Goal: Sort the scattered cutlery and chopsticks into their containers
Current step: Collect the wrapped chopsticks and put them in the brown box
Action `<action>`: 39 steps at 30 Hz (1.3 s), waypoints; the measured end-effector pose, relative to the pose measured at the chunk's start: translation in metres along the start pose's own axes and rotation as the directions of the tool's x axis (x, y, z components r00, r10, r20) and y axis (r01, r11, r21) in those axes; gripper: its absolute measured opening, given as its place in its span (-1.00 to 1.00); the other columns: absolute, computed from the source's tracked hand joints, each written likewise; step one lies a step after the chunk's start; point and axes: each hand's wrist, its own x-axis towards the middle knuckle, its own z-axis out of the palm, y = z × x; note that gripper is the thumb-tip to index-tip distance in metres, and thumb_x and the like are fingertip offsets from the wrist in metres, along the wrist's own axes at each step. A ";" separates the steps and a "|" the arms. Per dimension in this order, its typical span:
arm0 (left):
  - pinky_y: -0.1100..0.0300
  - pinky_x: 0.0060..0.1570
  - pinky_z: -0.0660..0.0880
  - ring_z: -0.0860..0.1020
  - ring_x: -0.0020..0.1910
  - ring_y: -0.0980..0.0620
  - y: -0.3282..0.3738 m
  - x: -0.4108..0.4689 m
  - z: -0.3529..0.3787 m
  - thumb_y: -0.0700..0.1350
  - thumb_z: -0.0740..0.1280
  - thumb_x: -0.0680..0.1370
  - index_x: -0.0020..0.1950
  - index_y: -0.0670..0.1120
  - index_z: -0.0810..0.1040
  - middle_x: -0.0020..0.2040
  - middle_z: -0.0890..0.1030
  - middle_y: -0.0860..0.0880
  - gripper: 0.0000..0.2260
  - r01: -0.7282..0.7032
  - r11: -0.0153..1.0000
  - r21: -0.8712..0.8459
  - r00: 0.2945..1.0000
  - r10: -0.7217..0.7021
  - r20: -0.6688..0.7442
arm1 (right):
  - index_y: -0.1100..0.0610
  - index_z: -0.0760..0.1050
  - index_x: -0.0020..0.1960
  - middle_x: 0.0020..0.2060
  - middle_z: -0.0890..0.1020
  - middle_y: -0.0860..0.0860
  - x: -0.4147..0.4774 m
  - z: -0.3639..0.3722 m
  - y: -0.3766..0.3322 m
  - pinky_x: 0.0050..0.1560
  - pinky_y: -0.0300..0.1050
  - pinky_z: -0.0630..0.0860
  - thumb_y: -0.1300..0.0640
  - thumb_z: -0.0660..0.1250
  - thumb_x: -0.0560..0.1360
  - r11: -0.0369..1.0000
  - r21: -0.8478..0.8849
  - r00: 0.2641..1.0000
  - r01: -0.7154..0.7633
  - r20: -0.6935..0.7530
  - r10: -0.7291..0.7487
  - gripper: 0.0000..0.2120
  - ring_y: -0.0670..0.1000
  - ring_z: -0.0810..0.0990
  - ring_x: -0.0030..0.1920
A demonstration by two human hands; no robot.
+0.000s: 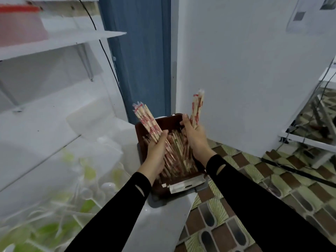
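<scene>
Head view: the one camera looked down along two black sleeves [127,200] to the far right corner of the bench [163,226].
Brown container [171,116]: it stood on a grey tray [198,188] at that corner. Inside lay a heap of wrapped chopsticks [180,157], mostly lengthwise.
Left hand [157,151]: it was over the container's left side, its grip clamped round the left bundle [145,119] of wrapped chopsticks. The bundle's tips fanned up and out past the far left rim.
Right hand [195,139]: it was over the far right side, its grip clamped round the thinner right bundle [197,108]. That bundle stood nearly upright above the rim.
Plastic cutlery [87,193]: white spoons and forks lay blurred along the bench's left side, well apart from both hands.
Step in hand: most likely the chopstick stage, with both bundles being squared up or laid in with the heap. Whether they were going in or being lifted out could not be told.
Next move: probably tilting each bundle parallel to the heap, lowering it inside the walls, then opening the fingers. The fanned tips on the left would need gathering first so that none caught the rim or slid off the bench's right edge.
</scene>
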 end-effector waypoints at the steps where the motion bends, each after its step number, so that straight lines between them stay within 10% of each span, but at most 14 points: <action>1: 0.09 0.01 0.59 0.66 -0.04 -0.01 -0.007 0.005 -0.002 -0.03 0.32 0.61 0.16 -0.04 0.57 -0.05 0.69 -0.06 -0.83 0.035 0.998 0.060 0.999 -0.036 0.010 | 0.12 0.58 0.04 -0.17 0.69 0.02 0.003 0.000 0.012 -0.03 -0.10 0.59 -0.18 0.34 0.53 0.999 -0.033 1.000 -0.011 0.020 0.012 -0.64 -0.03 0.67 -0.13; 6: 0.09 0.22 0.51 0.60 0.13 0.00 -0.024 0.019 -0.009 -0.12 0.27 0.61 0.34 -0.01 0.52 0.14 0.64 -0.03 -0.71 -0.025 0.864 0.503 0.996 -0.020 0.085 | 0.19 0.33 0.38 0.12 0.58 -0.02 0.011 0.001 0.047 0.17 -0.14 0.48 0.04 0.46 0.48 0.942 -0.331 0.988 -0.059 0.117 0.103 -0.42 -0.03 0.57 0.12; 12: 0.15 0.33 0.38 0.48 0.28 -0.01 -0.025 0.019 -0.008 -0.21 0.34 0.54 0.45 -0.07 0.33 0.29 0.53 -0.07 -0.52 -0.144 0.749 0.647 0.990 0.105 0.098 | 0.18 0.30 0.45 0.26 0.56 0.13 0.013 -0.003 0.054 0.12 -0.30 0.33 0.20 0.26 0.58 0.800 -0.592 0.984 0.093 0.175 0.016 -0.55 0.09 0.51 0.28; 19: 0.11 0.50 -0.16 -0.26 0.56 -0.02 -0.028 0.011 -0.010 -0.35 0.36 0.49 0.59 0.09 -0.24 0.58 -0.31 -0.07 -0.05 -0.281 0.409 0.868 0.954 0.215 0.208 | 0.19 0.43 0.32 0.23 0.44 0.12 0.009 0.001 0.054 0.10 -0.20 0.43 0.24 0.30 0.54 0.663 -0.711 0.972 0.235 0.188 -0.143 -0.65 0.09 0.51 0.15; 25: -0.07 0.51 -0.26 -0.36 0.53 -0.16 -0.029 0.015 -0.011 0.00 0.08 0.68 0.62 -0.05 -0.05 0.57 -0.34 -0.12 -0.45 -0.030 0.153 0.988 0.996 -0.073 0.041 | 0.17 0.57 0.21 0.24 0.43 0.16 0.008 0.001 0.058 0.17 0.06 0.49 0.21 0.24 0.56 0.446 -0.864 0.965 0.233 0.260 -0.001 -0.74 0.21 0.40 0.26; 33: 0.06 0.51 -0.15 -0.28 0.55 -0.13 -0.030 0.011 -0.007 -0.19 0.32 0.55 0.56 -0.05 -0.02 0.56 -0.36 -0.10 -0.31 -0.001 0.386 0.922 0.998 0.059 -0.023 | 0.30 0.46 0.20 0.21 0.37 0.22 0.003 0.003 0.058 -0.08 0.00 0.49 0.27 0.21 0.56 0.359 -0.912 0.980 0.197 0.185 -0.067 -0.76 0.26 0.54 0.02; 39: -0.06 0.52 -0.29 -0.37 0.53 -0.16 -0.026 0.014 -0.009 -0.07 0.04 0.67 0.58 0.02 0.15 0.59 -0.29 -0.13 -0.55 -0.018 0.178 0.984 0.999 -0.041 0.026 | 0.19 0.50 0.27 0.22 0.46 0.17 0.005 0.006 0.056 0.13 0.07 0.46 0.11 0.17 0.61 0.236 -0.900 0.931 0.365 0.347 -0.116 -0.70 0.21 0.48 0.15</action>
